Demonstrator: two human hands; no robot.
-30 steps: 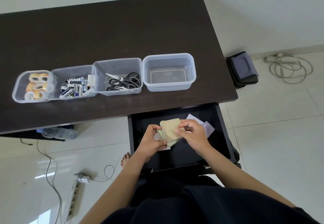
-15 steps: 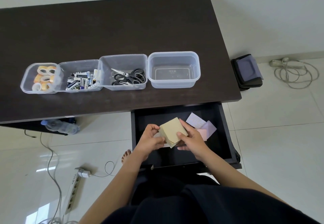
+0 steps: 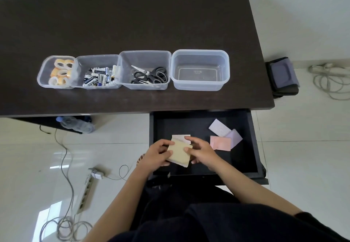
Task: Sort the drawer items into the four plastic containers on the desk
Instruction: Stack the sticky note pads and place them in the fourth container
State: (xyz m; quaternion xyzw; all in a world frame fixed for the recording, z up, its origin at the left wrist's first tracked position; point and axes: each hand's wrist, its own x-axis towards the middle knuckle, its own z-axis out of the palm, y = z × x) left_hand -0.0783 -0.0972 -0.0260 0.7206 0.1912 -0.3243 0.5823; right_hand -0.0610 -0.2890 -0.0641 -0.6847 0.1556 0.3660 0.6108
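Head view: both hands, left hand (image 3: 156,154) and right hand (image 3: 200,151), now hold the squared-up yellow sticky-note stack (image 3: 179,153) lower over the open drawer (image 3: 250,143) than before, apparently gathered for the empty container (image 3: 226,67); pastel pads (image 3: 223,137) remain.

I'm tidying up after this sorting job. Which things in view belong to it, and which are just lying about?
Job:
left hand and right hand, holding yellow notes
loose notes in drawer
four containers: tape, batteries, scissors, one empty

Lying about:
bottle
power strip
pouch
cable
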